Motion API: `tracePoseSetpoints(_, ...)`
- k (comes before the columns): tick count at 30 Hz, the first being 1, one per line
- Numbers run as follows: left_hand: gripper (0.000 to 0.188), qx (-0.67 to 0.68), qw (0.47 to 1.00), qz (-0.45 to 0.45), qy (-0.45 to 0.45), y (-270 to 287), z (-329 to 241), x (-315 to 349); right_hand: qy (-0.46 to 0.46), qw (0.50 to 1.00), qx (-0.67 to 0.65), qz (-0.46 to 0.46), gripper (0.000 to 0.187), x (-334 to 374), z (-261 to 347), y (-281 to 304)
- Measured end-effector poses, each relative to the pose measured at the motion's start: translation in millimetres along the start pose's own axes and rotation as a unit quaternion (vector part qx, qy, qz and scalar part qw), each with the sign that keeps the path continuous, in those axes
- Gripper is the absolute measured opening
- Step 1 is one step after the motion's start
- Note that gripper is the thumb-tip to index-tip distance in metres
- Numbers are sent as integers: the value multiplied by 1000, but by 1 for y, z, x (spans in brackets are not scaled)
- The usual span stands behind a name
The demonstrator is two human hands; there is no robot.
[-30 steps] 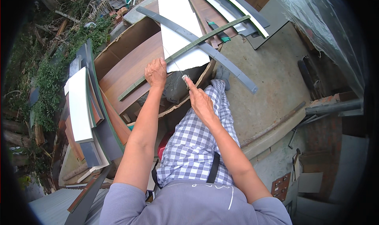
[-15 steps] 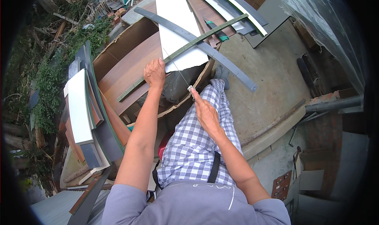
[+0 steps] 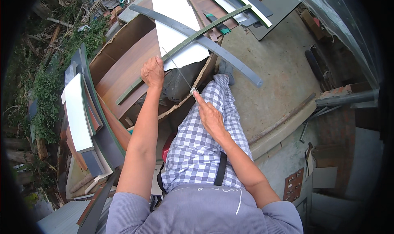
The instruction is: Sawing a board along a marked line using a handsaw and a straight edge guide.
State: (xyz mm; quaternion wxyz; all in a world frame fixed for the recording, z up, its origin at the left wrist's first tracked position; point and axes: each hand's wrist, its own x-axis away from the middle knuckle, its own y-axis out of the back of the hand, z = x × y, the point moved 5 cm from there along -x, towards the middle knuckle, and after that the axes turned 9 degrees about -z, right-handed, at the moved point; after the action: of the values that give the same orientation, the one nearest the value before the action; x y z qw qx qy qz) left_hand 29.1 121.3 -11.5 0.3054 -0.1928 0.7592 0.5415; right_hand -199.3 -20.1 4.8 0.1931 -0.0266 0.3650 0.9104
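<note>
My left hand is closed in a fist around a long, narrow green strip and presses on it. The strip lies slantwise over a white panel and crosses a long grey strip. In my right hand is a thin, dark metal blade with a pale wrapped end. Its index finger stretches along that end, the other fingers curled. The blade slants across the green strip, just right of my left fist. Whether it has teeth is too small to tell.
Under the panels stands an open cardboard box holding brown boards. A green-and-black cutter rests at the far side. Stacked offcuts lean at the left. My checkered legs are close by the box. Clear plastic sheeting hangs at right.
The whole view has shifted, so the panels appear further up and left. Against the green strip, the blade and my right hand have come back towards me. My left hand keeps its grip.
</note>
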Motion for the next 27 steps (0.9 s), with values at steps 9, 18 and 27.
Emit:
tracePoseSetpoints(9,30,8,1000,-16,-3,0,-4,2,11,1000,19,-16,52,-57,18,-18)
tracePoseSetpoints(18,30,0,1000,-13,-3,-1,2,1,-11,999,26,14,56,-4,1,-3)
tracePoseSetpoints(27,30,7,1000,-21,4,1,-4,1,-13,1000,17,15,52,-42,12,-6)
